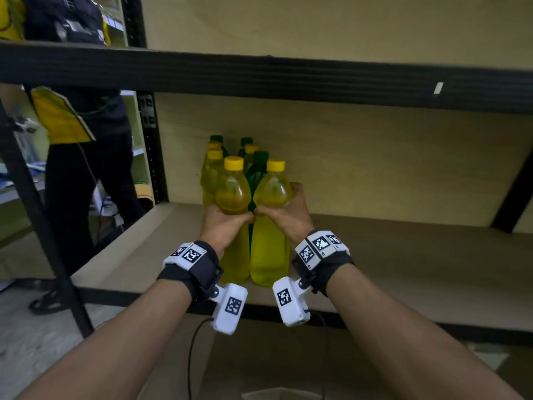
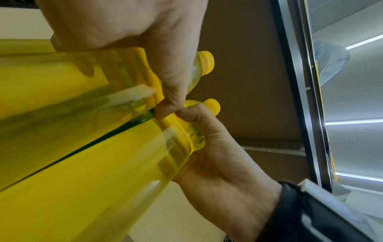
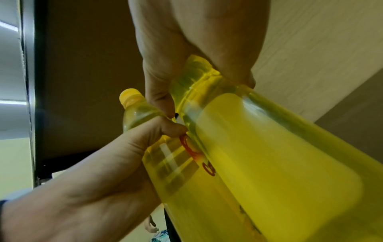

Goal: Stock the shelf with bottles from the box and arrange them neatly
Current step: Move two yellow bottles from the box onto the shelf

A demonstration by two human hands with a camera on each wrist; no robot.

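Two yellow bottles with yellow caps stand upright side by side over the front of the shelf board (image 1: 403,255). My left hand (image 1: 223,223) grips the left bottle (image 1: 233,194) round its shoulder. My right hand (image 1: 284,215) grips the right bottle (image 1: 272,192) the same way. The two thumbs nearly meet between the bottles. In the left wrist view my left hand (image 2: 124,24) holds its bottle (image 2: 62,73). In the right wrist view my right hand (image 3: 196,41) holds its bottle (image 3: 269,147). Whether the bottoms touch the board I cannot tell.
Behind the held pair stand several yellow bottles (image 1: 212,171) and green bottles (image 1: 258,168) near the back wall. A black beam (image 1: 259,76) runs overhead. A person (image 1: 86,140) stands beyond the black post (image 1: 37,197). A cardboard box (image 1: 274,370) lies below.
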